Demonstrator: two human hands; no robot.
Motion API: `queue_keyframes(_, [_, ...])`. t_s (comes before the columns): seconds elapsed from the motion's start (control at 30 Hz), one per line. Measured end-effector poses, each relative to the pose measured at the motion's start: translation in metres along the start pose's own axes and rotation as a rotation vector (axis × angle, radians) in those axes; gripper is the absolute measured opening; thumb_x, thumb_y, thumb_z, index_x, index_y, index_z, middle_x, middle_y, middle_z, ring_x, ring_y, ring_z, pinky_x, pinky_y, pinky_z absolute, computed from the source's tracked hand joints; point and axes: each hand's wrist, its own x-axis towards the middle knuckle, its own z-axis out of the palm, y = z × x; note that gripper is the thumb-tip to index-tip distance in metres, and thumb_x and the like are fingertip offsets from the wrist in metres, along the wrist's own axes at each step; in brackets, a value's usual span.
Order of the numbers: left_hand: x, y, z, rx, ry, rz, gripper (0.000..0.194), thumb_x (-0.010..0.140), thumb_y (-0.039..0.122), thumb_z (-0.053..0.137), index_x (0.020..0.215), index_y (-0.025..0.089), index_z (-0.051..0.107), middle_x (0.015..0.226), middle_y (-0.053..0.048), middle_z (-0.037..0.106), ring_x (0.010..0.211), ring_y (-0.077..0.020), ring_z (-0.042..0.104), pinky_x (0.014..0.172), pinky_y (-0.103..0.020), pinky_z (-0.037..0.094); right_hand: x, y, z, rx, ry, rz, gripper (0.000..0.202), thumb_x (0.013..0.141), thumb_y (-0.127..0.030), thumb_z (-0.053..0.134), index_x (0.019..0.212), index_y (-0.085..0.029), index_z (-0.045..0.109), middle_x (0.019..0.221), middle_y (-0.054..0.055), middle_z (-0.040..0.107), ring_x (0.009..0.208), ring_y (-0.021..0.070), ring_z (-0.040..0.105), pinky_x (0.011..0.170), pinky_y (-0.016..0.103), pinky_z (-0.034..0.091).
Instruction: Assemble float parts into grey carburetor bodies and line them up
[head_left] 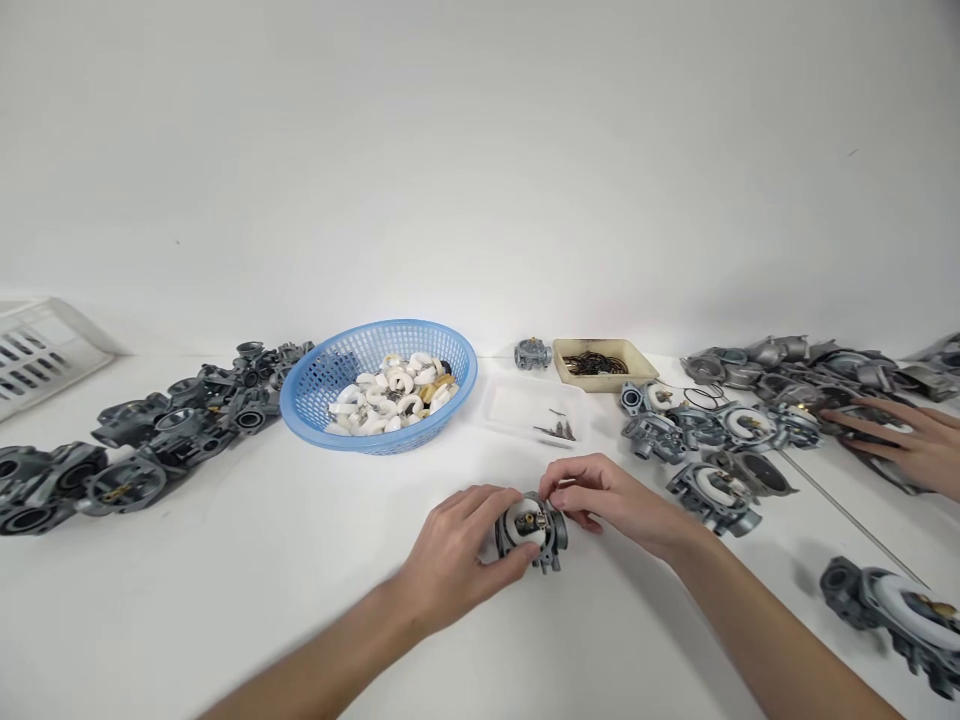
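Note:
On the white table in front of me lies a grey metal carburetor (559,540) with its open bowl side up and a white plastic float (516,512) seated in it. My left hand (465,550) wraps round its left side, thumb at the near edge and fingers at the far edge. At the far right rim, the thumb and forefinger of my right hand (600,497) are pinched together. Whatever they hold, if anything, is too small or hidden to name. Brass parts show in the middle of the carburetor.
A blue basket (300,425) holds white floats. Behind my hands are a clear tray (499,408) with small pins and a cream box (637,368) of black rings. Carburetor bodies (180,435) lie left; others with floats (720,490) lie right, near another person's hand (919,445).

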Motion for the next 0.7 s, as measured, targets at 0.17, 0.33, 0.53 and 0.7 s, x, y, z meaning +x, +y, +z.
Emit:
queue_keyframes(0.17, [0.0,0.002,-0.001,-0.007,0.002,-0.015,0.028,0.095,0.035,0.064,0.12,0.025,0.058,0.107,-0.005,0.075,0.094,-0.0224,0.073,0.082,-0.035,0.059,-0.003,-0.008,0.001,0.043,-0.047,-0.012,0.016,0.085,-0.028,0.07,0.099,-0.02,0.067,0.085,-0.001,0.054,0.064,0.0098,0.044,0.051,0.023,0.032])
queue_keyframes(0.33, [0.0,0.002,-0.001,-0.016,-0.007,-0.03,0.029,0.093,0.035,0.066,0.119,0.025,0.059,0.106,-0.004,0.075,0.092,-0.0227,0.073,0.081,-0.035,0.059,-0.006,-0.013,-0.001,-0.041,-0.114,-0.031,0.02,0.082,-0.03,0.074,0.095,-0.02,0.062,0.084,-0.002,0.05,0.073,0.0121,0.046,0.058,0.023,0.035])
queue_keyframes(0.53, [-0.001,0.002,-0.001,-0.013,-0.012,-0.036,0.028,0.094,0.035,0.065,0.119,0.024,0.058,0.106,-0.004,0.075,0.093,-0.0229,0.072,0.08,-0.036,0.058,-0.007,-0.011,0.003,-0.178,-0.106,-0.059,0.034,0.076,-0.033,0.083,0.099,-0.023,0.06,0.085,-0.004,0.048,0.071,0.0115,0.039,0.063,0.026,0.035])
queue_keyframes(0.7, [-0.002,0.001,-0.001,-0.022,-0.022,-0.038,0.028,0.093,0.034,0.066,0.119,0.024,0.058,0.106,-0.003,0.074,0.093,-0.0225,0.071,0.08,-0.035,0.058,-0.007,-0.011,0.009,-0.206,-0.053,-0.062,0.032,0.076,-0.031,0.082,0.096,-0.023,0.059,0.079,-0.005,0.047,0.07,0.012,0.038,0.063,0.027,0.033])
